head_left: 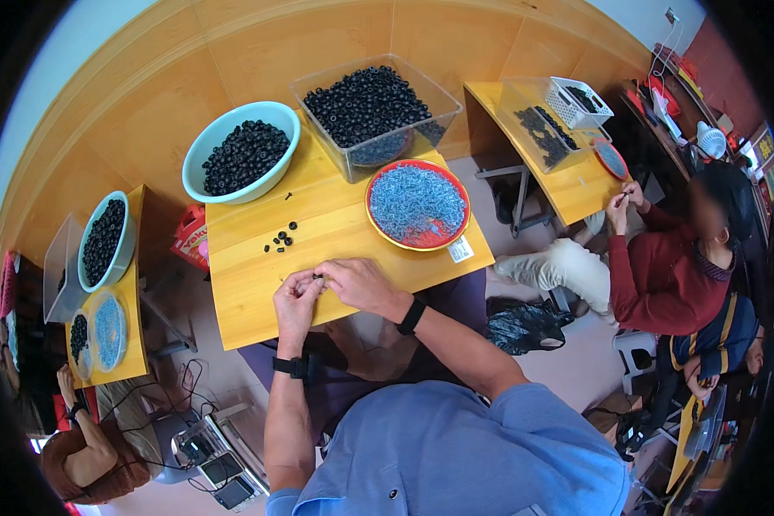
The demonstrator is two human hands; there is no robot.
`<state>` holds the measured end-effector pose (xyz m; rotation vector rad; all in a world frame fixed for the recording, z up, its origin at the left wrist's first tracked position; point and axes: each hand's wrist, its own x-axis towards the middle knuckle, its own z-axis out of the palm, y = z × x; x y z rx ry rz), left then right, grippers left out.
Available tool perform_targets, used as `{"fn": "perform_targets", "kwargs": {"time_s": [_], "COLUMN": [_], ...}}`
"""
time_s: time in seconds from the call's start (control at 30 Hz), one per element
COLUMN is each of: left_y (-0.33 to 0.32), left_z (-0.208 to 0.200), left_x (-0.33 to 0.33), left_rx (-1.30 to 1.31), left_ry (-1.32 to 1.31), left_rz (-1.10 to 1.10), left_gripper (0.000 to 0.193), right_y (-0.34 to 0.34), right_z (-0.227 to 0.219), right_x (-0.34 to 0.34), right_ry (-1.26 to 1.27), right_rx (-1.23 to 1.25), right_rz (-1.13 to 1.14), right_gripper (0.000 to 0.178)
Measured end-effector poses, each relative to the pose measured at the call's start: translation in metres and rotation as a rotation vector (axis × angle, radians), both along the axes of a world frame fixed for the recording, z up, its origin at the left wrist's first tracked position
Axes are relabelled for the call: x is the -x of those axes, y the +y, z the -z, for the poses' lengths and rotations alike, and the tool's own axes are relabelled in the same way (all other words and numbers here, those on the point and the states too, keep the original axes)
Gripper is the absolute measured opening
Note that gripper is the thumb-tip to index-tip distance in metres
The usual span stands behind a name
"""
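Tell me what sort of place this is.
Probably a small hand-assembly workshop: a clear bin and a turquoise bowl hold heaps of black parts, a red dish holds small silvery-blue pieces, and a co-worker in a dark red top sits at another yellow table.
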<state>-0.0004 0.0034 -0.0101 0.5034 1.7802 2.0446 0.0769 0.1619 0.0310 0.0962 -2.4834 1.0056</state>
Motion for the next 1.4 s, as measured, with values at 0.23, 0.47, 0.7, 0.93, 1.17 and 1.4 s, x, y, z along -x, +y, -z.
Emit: {"fn": "perform_targets", "kwargs": {"time_s": [0.23, 0.47, 0.7, 0.93, 1.17, 1.4], "left_y": [-0.001, 0.001, 0.001, 0.0, 0.001, 0.001], "left_z": [-0.002, -0.007, -0.002, -0.002, -0.008, -0.007], "left_x": [-0.004, -0.006, -0.006, -0.006, -0.008, -0.009], "left_rx": [0.143, 0.138, 0.161, 0.171, 0.191, 0.186], "left_ry": [0.071, 0.08, 0.104, 0.135, 0.132, 0.135], "left_rz": [-0.071, -0.071, -0.068, -0.071, -0.072, -0.072], "left_gripper": [0.017, 0.015, 0.016, 0.016, 0.016, 0.016], "right_y": [0.084, 0.149, 0.155, 0.164, 0.168, 0.171], "right_z": [-0.033, -0.027, -0.024, -0.044, -0.039, -0.032], "right_x": [-0.033, -0.047, -0.053, -0.059, -0.06, -0.064], "right_ry": [-0.072, -0.295, -0.398, -0.427, -0.414, -0.404], "right_rx": [-0.084, -0.237, -0.239, 0.033, 0.359, 0.582], "right_rz": [0.351, 0.298, 0.405, 0.435, 0.389, 0.353], "right_gripper": [0.01, 0.019, 0.013, 0.011, 0.007, 0.012]}}
